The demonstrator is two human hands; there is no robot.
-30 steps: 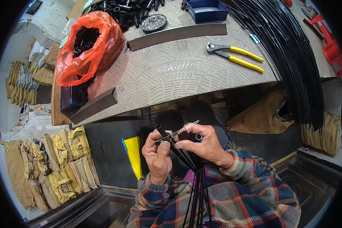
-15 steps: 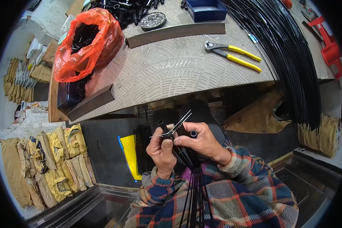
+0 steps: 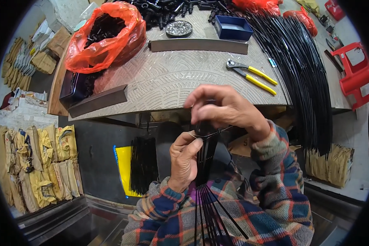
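Low in front of my body, a bundle of thin black rods [image 3: 207,158] stands upright, its lower ends fanning out over my lap. My left hand [image 3: 184,160] pinches its upper part between thumb and fingers. A thin pale wire [image 3: 191,134] sticks out at those fingertips and crosses the bundle. My right hand [image 3: 231,107] is raised just above the bundle's top, at the table's front edge. Its fingers are bent, with a dark piece partly showing between them; most of that piece is hidden. Yellow-handled pincers [image 3: 254,78] lie on the table beyond my right hand.
On the table [image 3: 164,88] are a red plastic bag [image 3: 133,43] of black parts, a round dish [image 3: 178,28] of small shiny pieces, a blue box [image 3: 233,28] and a brown metal strip [image 3: 199,45]. Long black rods [image 3: 301,78] hang over the right edge. Wrapped packages [image 3: 49,164] stand at left.
My right hand has risen from beside my left hand to above the bundle's top. The bundle is more upright, and the left hand still grips it. The whole view has shifted slightly.
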